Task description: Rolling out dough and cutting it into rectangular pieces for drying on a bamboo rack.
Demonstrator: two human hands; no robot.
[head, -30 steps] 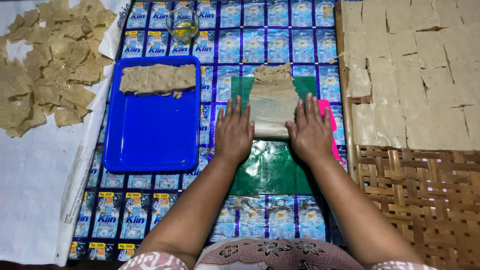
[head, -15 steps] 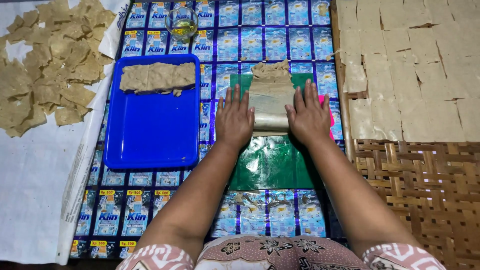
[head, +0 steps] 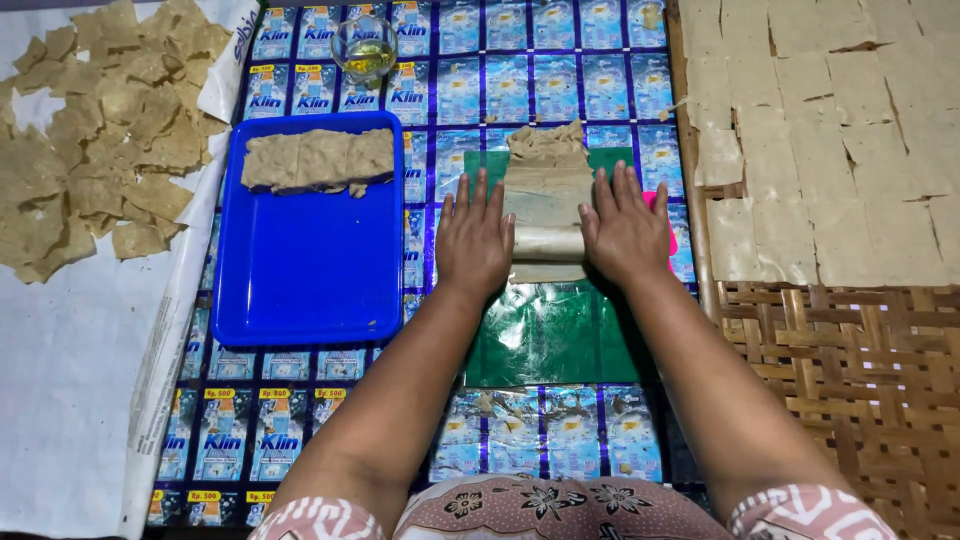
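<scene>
A rolling pin [head: 547,243] is pressed under the flat, open left hand [head: 475,243] and right hand [head: 627,232], at the dough strip's [head: 547,178] 6 o'clock end. Rolling-out appears underway; even pressure toward 12 o'clock is judged necessary.

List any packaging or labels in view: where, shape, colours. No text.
Sachet mat: flattened rectangular wrappers joined in rows, blue and white with yellow corners, spread under the blue tray and green sheet.
White sheet: far left, printed edge folded up beside the mat.
No screens or signs.
</scene>
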